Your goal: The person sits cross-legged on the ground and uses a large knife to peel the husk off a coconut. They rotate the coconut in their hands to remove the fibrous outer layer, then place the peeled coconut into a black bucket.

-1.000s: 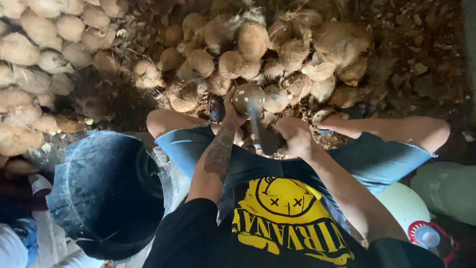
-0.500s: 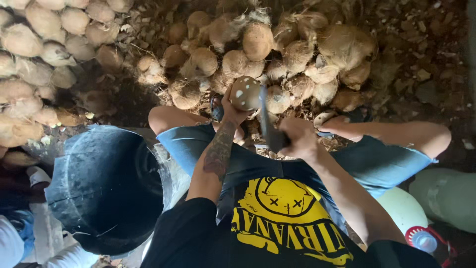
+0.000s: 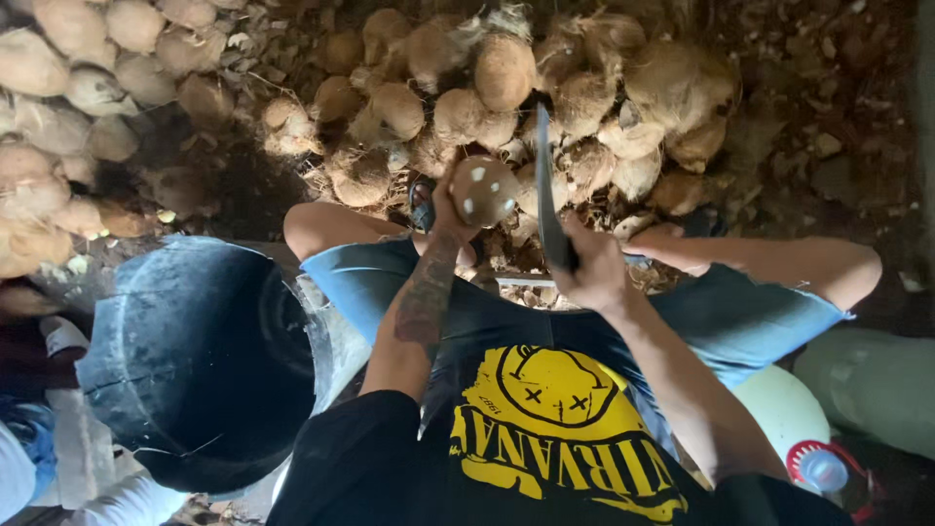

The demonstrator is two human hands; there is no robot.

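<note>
My left hand [image 3: 443, 209] cups the coconut [image 3: 484, 190] in curled fingers; just right of them, my right hand [image 3: 594, 273] grips the knife [image 3: 547, 185], blade pointing away.

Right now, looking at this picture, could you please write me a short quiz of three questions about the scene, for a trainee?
1. True or false: the blade points up, away from the person.
2. Which hand holds the coconut? A) the left hand B) the right hand C) neither
3. Fill in: the dark bucket stands on the person's ____ side.

Key:
1. True. The right hand grips the handle, and the blade rises beside the coconut.
2. A. The left hand holds it from below, in front of the knees.
3. Left. It stands beside the left leg, with the coconut pile ahead.
</note>
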